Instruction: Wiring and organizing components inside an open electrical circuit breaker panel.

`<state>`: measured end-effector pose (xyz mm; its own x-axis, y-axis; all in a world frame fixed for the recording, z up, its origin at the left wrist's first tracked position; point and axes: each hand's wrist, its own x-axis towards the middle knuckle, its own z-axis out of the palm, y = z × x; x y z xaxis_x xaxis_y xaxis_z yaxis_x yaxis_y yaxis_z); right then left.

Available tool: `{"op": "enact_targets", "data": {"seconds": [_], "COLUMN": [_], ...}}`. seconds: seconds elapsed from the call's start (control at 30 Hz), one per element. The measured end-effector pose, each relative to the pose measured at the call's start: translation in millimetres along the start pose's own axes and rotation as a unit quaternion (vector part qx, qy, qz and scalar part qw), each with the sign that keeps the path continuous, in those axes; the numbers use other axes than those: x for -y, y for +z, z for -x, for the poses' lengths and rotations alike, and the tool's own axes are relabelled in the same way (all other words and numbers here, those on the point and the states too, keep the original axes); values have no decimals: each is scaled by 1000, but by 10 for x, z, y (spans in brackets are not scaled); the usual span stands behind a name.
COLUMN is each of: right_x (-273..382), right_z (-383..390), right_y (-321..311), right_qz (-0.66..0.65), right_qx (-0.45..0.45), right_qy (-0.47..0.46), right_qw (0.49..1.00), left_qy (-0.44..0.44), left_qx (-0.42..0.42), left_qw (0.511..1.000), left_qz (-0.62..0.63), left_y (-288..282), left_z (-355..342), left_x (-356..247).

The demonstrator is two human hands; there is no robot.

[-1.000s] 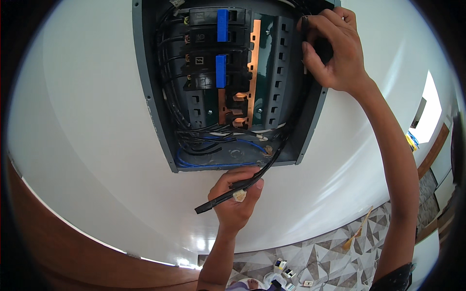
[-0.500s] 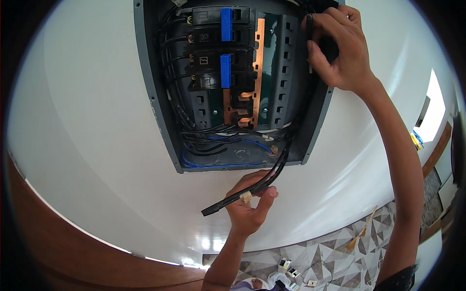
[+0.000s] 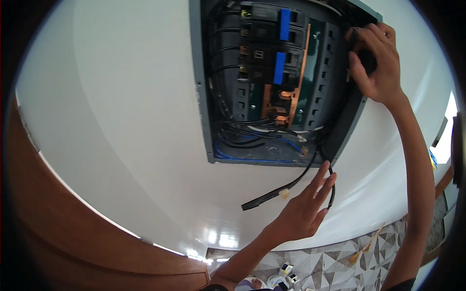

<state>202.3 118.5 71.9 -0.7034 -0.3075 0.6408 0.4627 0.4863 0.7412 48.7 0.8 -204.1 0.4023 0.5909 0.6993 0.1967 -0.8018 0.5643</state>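
A grey electrical panel box (image 3: 345, 133) is fixed on a white wall, with black circuit breakers (image 3: 262, 33) carrying blue handle clips and a copper busbar (image 3: 305, 68) inside. At the box's right side my right hand (image 3: 379, 63) pinches a black wire, mostly hidden in shadow. Below the lower right corner, my left hand (image 3: 303, 211) has its fingers stretched out beside a black wire (image 3: 333, 194) hanging from the box; whether they touch is unclear. Another black cable (image 3: 264, 199), with a blunt dark end and a beige tape tag (image 3: 284, 193), hangs out toward the left.
Black wires (image 3: 242, 133) and a blue wire (image 3: 242, 159) lie along the box's bottom. A brown wooden surface (image 3: 97, 233) is at lower left. On the patterned tile floor (image 3: 330, 262) lie a broom (image 3: 361, 252) and small boxes (image 3: 286, 268).
My left hand has let go of the tagged cable and moved right, to the separate black wire. The right hand keeps its pinch inside the box. The whole view has shifted, moving the box rightward.
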Motion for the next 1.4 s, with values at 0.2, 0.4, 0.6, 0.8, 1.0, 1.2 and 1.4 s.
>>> {"op": "enact_targets", "data": {"seconds": [0.2, 0.4, 0.6, 0.8, 1.0, 1.2, 1.4], "right_x": [-49, -42, -24, -18, 31, -25, 7], "right_z": [24, 24, 30, 27, -34, -4, -13], "right_y": [55, 47, 10, 10, 14, -9, -12], "right_qz": [-4, -2, 4, 11, -1, -1, 2], "right_qx": [-29, -25, -6, -22, 2, 0, 6], "right_qy": [-17, -5, 14, -2, 3, -9, 7], "right_qw": [999, 1000, 1000, 1000, 1000, 1000, 1000], "left_qy": [23, 24, 19, 19, 11, 7, 19], "left_qx": [-3, -3, 7, -2, -11, -10, -16], "left_qw": [999, 999, 999, 999, 1000, 1000, 1000], "left_qz": [-27, -33, -31, -26, -12, -14, -17], "left_y": [22, 30, 32, 31, 16, 36, 27], "left_z": [-9, -7, -14, -18, -3, -21, -18], "left_x": [57, 67, 68, 49, 79, 88, 87]}}
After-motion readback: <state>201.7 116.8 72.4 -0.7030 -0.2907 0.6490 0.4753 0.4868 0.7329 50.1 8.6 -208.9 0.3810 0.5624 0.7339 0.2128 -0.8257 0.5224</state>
